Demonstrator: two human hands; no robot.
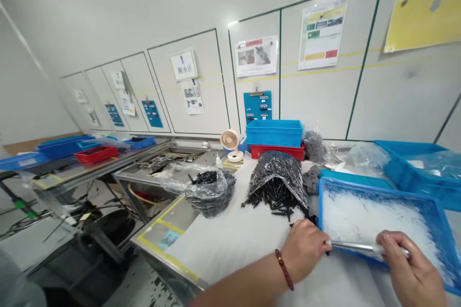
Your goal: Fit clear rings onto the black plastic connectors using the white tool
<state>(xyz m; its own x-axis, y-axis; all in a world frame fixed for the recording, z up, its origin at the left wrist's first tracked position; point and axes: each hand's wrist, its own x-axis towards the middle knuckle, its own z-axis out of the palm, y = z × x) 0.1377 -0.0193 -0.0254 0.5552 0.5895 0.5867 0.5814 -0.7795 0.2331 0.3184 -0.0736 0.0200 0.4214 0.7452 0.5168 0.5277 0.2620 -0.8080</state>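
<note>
My right hand (410,261) is closed round a slim silver metal rod-shaped tool (355,246), which lies nearly level over the near edge of the blue tray. Its other end meets the fingertips of my left hand (304,249), which are pinched together. A bit of a small black part (327,252) shows below those fingertips; most of it is hidden. The blue tray (326,183) is filled with small white, translucent pieces (367,216). Beyond my left hand, a clear plastic bag (279,165) lies with its mouth towards me, spilling many black slender parts (277,196).
A second bag of black parts (212,196) stands left on the white-covered table (230,240). Behind are stacked blue (273,133) and red bins (257,152), a small fan (230,141) and a larger blue bin (410,177) at right. Yellow tape (173,261) marks the table's left edge.
</note>
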